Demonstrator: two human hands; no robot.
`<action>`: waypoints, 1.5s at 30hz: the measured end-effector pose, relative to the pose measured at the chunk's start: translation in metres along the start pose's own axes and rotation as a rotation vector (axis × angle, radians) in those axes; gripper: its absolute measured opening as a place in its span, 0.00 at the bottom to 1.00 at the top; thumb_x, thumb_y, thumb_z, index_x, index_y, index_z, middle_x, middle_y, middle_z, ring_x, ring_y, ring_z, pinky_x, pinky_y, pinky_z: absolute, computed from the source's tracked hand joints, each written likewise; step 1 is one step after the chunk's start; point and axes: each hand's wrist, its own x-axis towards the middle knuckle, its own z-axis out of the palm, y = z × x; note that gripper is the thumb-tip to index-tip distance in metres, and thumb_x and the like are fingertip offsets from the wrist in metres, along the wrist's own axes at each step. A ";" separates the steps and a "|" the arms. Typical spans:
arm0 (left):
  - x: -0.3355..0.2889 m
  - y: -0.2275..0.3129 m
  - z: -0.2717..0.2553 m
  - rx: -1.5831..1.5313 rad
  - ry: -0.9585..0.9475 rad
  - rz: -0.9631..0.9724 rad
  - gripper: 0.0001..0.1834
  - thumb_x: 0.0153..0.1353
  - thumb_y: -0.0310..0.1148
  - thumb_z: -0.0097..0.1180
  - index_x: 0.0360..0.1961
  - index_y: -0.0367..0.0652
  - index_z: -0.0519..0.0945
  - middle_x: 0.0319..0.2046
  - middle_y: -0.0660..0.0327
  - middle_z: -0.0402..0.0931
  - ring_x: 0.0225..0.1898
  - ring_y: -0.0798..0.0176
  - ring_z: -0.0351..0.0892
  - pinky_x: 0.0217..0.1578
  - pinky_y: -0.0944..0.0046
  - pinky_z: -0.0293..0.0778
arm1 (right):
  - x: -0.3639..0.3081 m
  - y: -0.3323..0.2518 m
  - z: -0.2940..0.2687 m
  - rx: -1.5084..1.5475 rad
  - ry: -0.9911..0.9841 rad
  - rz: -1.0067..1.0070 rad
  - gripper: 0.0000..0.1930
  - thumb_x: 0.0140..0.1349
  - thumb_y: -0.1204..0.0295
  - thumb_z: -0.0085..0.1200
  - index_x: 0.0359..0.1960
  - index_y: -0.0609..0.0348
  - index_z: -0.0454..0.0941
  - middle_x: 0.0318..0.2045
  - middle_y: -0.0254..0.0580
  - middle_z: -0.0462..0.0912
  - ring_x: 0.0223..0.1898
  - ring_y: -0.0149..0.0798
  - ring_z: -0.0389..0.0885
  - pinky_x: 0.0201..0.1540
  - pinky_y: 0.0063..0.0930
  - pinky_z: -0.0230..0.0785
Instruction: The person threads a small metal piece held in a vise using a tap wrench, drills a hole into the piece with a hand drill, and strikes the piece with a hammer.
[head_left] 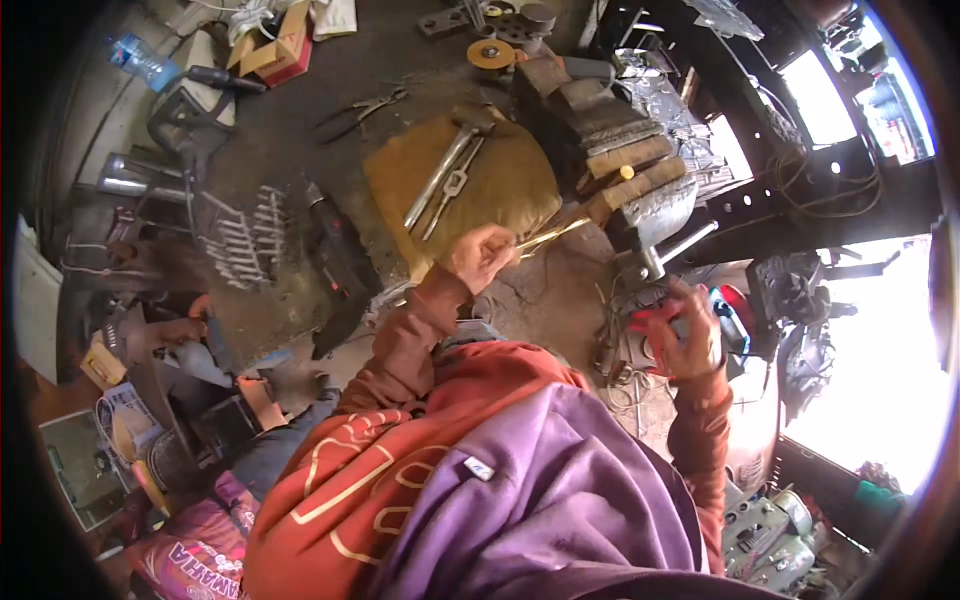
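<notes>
- Left hand point(482, 258), centre of the frame: fingers look clamped on the brassy rod point(552, 236), which slants up and right toward the vise point(662, 208).
- Right hand point(697, 338), right of centre: fingers bent — I cannot tell whether they grip the red thing point(652, 322).
- Holding the rod well probably means light, even pressure — and no sideways bending.

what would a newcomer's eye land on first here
Probably the purple cloth over the reddish sweatshirt, filling the lower middle. Next, perhaps, the hammer lying on the yellowish-brown pad, just beyond the left hand. The white glare on the right side also stands out.
</notes>
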 end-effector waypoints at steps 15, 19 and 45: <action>-0.030 0.013 0.038 -0.173 0.581 -0.192 0.12 0.67 0.26 0.58 0.50 0.36 0.79 0.36 0.61 0.83 0.37 0.71 0.80 0.42 0.69 0.76 | 0.164 0.209 0.016 -0.230 -0.602 -0.645 0.21 0.41 0.70 0.67 0.41 0.53 0.80 0.42 0.46 0.77 0.46 0.50 0.78 0.50 0.46 0.67; -0.043 0.024 0.070 -0.127 0.697 -0.287 0.11 0.67 0.26 0.58 0.50 0.37 0.79 0.34 0.65 0.82 0.35 0.73 0.78 0.39 0.71 0.75 | 0.188 0.203 0.018 -0.083 -0.653 -0.757 0.18 0.38 0.66 0.70 0.34 0.51 0.82 0.35 0.44 0.80 0.41 0.50 0.81 0.44 0.42 0.72; -0.029 0.035 0.027 -0.166 0.769 -0.165 0.12 0.66 0.29 0.60 0.49 0.37 0.81 0.32 0.66 0.81 0.33 0.75 0.78 0.36 0.74 0.74 | 0.166 0.199 0.032 -0.059 -0.409 -0.604 0.29 0.43 0.60 0.70 0.49 0.58 0.80 0.46 0.53 0.82 0.47 0.60 0.79 0.52 0.52 0.72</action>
